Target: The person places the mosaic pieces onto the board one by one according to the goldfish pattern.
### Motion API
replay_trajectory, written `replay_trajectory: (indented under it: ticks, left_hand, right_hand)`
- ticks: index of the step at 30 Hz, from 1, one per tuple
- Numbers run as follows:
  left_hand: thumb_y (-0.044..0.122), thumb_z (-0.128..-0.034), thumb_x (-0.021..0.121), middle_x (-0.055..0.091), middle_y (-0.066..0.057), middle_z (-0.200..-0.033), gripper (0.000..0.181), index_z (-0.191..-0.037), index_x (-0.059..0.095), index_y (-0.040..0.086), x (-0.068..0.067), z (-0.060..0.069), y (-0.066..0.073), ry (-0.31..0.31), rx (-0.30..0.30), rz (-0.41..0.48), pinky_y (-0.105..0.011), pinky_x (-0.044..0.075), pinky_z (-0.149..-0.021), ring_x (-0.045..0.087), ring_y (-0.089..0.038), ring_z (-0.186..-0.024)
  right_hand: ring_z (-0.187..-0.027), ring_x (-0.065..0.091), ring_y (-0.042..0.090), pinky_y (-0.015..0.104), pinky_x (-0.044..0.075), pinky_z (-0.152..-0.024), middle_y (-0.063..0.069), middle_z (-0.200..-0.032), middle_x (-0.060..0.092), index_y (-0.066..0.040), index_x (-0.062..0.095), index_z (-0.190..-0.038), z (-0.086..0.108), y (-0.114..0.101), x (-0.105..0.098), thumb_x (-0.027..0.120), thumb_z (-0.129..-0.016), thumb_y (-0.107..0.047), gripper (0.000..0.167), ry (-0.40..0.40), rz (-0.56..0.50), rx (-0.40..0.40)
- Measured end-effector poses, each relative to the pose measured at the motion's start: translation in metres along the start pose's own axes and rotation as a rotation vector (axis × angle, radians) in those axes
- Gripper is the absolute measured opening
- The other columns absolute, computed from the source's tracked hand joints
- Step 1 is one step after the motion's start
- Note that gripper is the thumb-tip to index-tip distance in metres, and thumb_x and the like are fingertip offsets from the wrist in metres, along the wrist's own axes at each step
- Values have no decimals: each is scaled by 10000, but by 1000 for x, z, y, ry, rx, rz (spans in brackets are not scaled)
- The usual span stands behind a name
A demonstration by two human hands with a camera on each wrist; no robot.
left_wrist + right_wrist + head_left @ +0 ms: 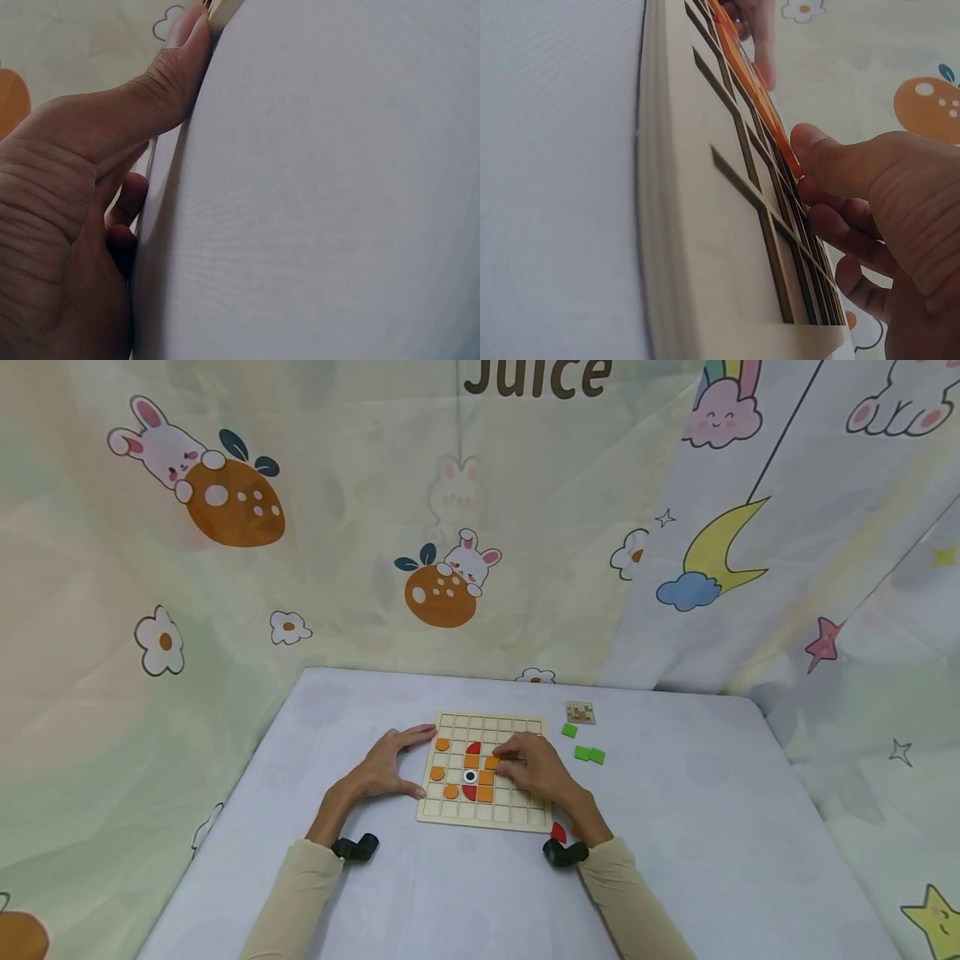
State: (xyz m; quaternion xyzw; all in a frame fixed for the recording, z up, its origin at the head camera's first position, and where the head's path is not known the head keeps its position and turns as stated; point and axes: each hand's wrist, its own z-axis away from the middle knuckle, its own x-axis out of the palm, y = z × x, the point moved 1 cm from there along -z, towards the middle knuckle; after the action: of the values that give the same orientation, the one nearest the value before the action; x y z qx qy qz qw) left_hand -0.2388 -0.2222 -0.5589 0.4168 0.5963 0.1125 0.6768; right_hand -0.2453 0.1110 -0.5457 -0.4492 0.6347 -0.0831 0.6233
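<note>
A wooden grid board (517, 816) lies on the table. My left hand (381, 767) touches its left edge, with thumb and fingers spread apart; in the left wrist view the thumb (161, 86) rests against the board's rim. Over the middle of the grid, my right hand (536, 770) pinches an orange square tile (492, 762) between thumb and fingers. Beside that tile sit further orange squares (485, 793), a round eye tile (470, 777) and two red quarter-circle tiles (473, 748). Several orange discs (437, 773) occupy the left columns. The right wrist view shows the right thumb (821, 154) at the orange pieces.
Right of the board lie several green square tiles (582, 752) and a small patterned card (580, 712). A red quarter-circle tile (558, 832) lies on the table by the right wrist, near the board's lower right corner. A printed cloth (360, 568) hangs behind the table.
</note>
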Motion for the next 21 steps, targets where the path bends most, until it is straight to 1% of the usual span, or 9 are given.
replay_trajectory:
  ticks: [6,10,12,16,21]
  left_hand:
    - [384,-654,1068,445,-23,-1753,1154,-1646,512,185,-1,0,2,5,-7,-4,-474,407,-1049,482,-234,-1222]
    - [385,-649,1070,453,-18,-1749,1156,-1644,516,189,-1,1,1,7,-9,-4,-457,405,-1036,475,-218,-1198]
    - [387,-645,1072,457,-17,-1746,1158,-1642,518,189,-1,1,1,9,-8,-3,-455,404,-1034,474,-216,-1193]
    - [388,-643,1072,459,-22,-1745,1159,-1641,519,184,-1,1,2,9,-6,-1,-458,403,-1037,475,-219,-1192]
    - [385,-644,1071,451,-20,-1750,1162,-1646,514,192,-1,0,0,5,-5,-1,-460,403,-1045,475,-224,-1199]
  right_hand:
    - [-1009,676,114,413,554,-994,-53,-1057,784,-131,854,-1141,1,-3,-1,858,-946,-129,196,-5,5,28]
    - [-1006,674,132,426,546,-991,-40,-1039,786,-125,858,-1123,1,-4,1,852,-946,-105,178,2,16,17]
    - [-998,677,130,415,548,-976,-35,-1029,791,-120,860,-1120,0,-5,2,850,-946,-99,176,4,21,6]
    - [-966,676,114,350,561,-915,-14,-1017,796,-100,861,-1120,-3,-7,2,844,-949,-88,172,-8,18,-9]
    - [-933,678,112,284,563,-850,1,-1002,789,-85,867,-1108,-6,-12,3,826,-968,-81,146,-31,14,-5]
